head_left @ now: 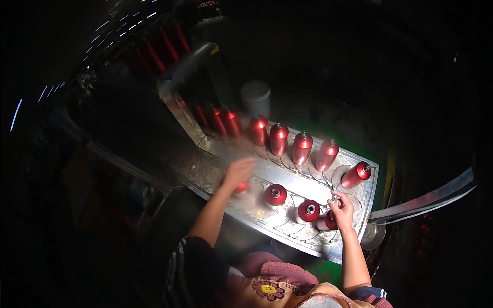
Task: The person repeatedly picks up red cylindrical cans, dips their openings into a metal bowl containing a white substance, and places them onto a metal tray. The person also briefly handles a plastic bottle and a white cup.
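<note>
My left hand (240,172) is smeared by motion above a red metal bottle (240,188) in the near row. Whether its fingers touch that bottle cannot be made out. My right hand (341,209) is closed in a pinch above the right end of the same row. A small dark piece shows at its fingertips, too small to name. Partly covered by this hand stands another red bottle (328,222). Between my hands are two upright red bottles, one at the left (276,195) and one at the right (309,210), both with ring-shaped open necks.
The bottles stand on a metal conveyor (354,240) with curved plates. Along its far side runs a row of red bottles (302,149) with narrow tops. A metal frame (185,115) arches over the left part. Behind stands a white bucket (256,97); curved rails (426,200) extend right.
</note>
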Motion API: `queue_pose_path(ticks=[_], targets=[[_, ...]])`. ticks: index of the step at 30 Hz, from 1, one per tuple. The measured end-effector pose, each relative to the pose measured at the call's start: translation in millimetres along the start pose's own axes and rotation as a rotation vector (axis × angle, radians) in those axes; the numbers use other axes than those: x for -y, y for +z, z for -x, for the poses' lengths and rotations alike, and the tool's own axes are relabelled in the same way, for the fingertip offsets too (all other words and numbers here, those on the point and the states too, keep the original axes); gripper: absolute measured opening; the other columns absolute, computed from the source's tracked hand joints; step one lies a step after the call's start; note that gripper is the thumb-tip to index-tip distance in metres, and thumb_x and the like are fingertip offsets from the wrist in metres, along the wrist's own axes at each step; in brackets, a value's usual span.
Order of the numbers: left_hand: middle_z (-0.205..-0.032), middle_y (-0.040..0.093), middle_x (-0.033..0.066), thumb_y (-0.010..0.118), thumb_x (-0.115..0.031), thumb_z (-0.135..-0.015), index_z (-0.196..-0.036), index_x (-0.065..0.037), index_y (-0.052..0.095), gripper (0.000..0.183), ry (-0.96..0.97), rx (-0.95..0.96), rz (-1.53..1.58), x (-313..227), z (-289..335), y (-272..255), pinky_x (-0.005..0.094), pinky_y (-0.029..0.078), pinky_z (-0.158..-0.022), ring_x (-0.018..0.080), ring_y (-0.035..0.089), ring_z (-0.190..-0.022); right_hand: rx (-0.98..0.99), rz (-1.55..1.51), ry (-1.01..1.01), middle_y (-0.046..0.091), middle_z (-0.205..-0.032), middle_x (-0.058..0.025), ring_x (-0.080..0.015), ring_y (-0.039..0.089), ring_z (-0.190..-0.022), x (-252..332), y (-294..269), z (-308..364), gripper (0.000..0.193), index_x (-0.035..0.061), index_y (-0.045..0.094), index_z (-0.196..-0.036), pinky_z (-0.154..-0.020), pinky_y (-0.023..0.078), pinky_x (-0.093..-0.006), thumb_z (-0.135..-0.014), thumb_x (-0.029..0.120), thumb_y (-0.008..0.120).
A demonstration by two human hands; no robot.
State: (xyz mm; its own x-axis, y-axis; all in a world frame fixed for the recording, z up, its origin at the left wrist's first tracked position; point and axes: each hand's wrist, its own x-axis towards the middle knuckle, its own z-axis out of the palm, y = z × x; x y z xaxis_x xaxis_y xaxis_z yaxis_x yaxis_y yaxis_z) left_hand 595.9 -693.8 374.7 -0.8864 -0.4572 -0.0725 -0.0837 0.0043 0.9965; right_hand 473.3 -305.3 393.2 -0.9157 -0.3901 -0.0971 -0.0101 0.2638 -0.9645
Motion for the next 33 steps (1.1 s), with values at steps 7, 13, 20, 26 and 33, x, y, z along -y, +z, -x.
queue_pose_path(ticks=[7,13,20,26,33], targets=[[-0.079,0.066,0.0018,0.057,-0.009,-0.095,-0.103,0.001,0.070,0.018,0.546,-0.468,-0.007,0.6,89.3,109.3,0.0193,0.044,-0.064,0.0061,0.056,-0.067,-0.187,-0.246,-0.465,0.060,-0.089,-0.0009,-0.0095,0.058,-0.085,-64.4,-106.5,61.9,0.034,0.0002,0.058,-0.124,-0.081,0.048,-0.0242,-0.091,0.001,0.064],[-0.072,0.062,0.0003,0.056,-0.017,-0.096,-0.097,-0.002,0.071,0.021,0.087,0.046,0.180,17.8,246.6,363.3,0.0208,0.038,-0.058,0.0057,0.050,-0.062,-0.280,-0.451,-0.286,0.057,-0.081,0.0000,-0.0046,0.053,-0.067,-112.8,-240.6,223.7,0.029,-0.0008,0.058,-0.122,-0.060,0.043,-0.0187,-0.093,-0.002,0.060],[-0.082,0.068,0.0032,0.063,-0.026,-0.096,-0.102,-0.002,0.070,0.026,-0.214,0.960,-0.043,21.6,310.7,587.3,0.0264,0.050,-0.066,0.0097,0.061,-0.073,-0.496,-0.374,-0.067,0.060,-0.080,0.0007,-0.0041,0.052,-0.065,-169.1,-374.4,287.5,0.025,0.0012,0.060,-0.120,-0.060,0.041,-0.0183,-0.096,0.008,0.059],[-0.077,0.063,-0.0030,0.059,-0.023,-0.100,-0.100,-0.003,0.070,0.023,-0.278,1.091,-0.241,68.8,264.7,695.7,0.0197,0.040,-0.057,0.0034,0.048,-0.062,-0.752,-0.433,0.180,0.062,-0.081,-0.0002,-0.0048,0.054,-0.066,-281.5,-478.9,346.7,0.023,0.0038,0.062,-0.117,-0.059,0.042,-0.0187,-0.094,0.007,0.061],[-0.083,0.069,-0.0008,0.062,-0.023,-0.098,-0.106,-0.003,0.071,0.023,-0.355,1.022,-0.287,151.0,117.7,870.5,0.0218,0.045,-0.065,0.0072,0.058,-0.072,-1.085,-0.393,0.583,0.064,-0.093,0.0000,-0.0069,0.056,-0.073,-410.0,-543.9,413.4,0.026,0.0074,0.063,-0.120,-0.065,0.046,-0.0234,-0.094,0.014,0.063]])
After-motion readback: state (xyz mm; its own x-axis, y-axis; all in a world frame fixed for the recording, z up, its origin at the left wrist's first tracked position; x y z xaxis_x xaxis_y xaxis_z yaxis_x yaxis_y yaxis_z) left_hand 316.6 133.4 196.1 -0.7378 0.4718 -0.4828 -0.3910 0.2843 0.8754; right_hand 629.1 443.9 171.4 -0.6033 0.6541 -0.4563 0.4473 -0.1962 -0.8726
